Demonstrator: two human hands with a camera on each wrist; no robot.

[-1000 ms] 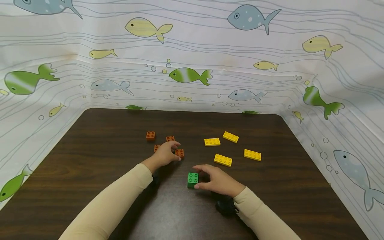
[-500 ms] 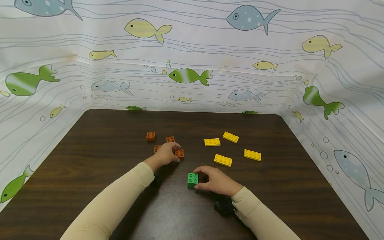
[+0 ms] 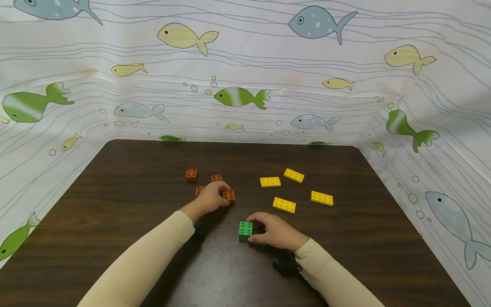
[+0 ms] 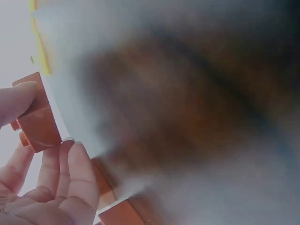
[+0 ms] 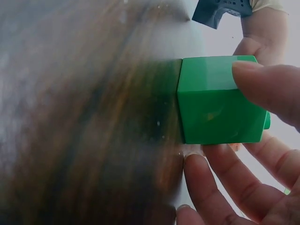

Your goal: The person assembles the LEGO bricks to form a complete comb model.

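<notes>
My left hand (image 3: pixel 209 198) pinches an orange two-by-two toy brick (image 3: pixel 229 196) left of the table's middle. In the left wrist view the thumb lies on one side of this brick (image 4: pixel 41 126), with fingertips at the opposite side. Nearer the front, my right hand (image 3: pixel 276 231) holds a green toy brick (image 3: pixel 245 231) from its right side. The right wrist view shows the thumb on one face of the green brick (image 5: pixel 220 115) and fingers along the opposite face, its base at the tabletop.
Three more orange bricks, one at the far left (image 3: pixel 192 175), lie around the left hand, two partly covered by it. Several flat yellow bricks, the closest one (image 3: pixel 284 205) beyond the right hand, lie on the dark wooden table (image 3: pixel 364 256). A fish-patterned curtain (image 3: pixel 245 64) surrounds it.
The right index finger has come in slightly toward the far side of the green brick, and the left thumb has shifted slightly. The bricks keep their places on the table.
</notes>
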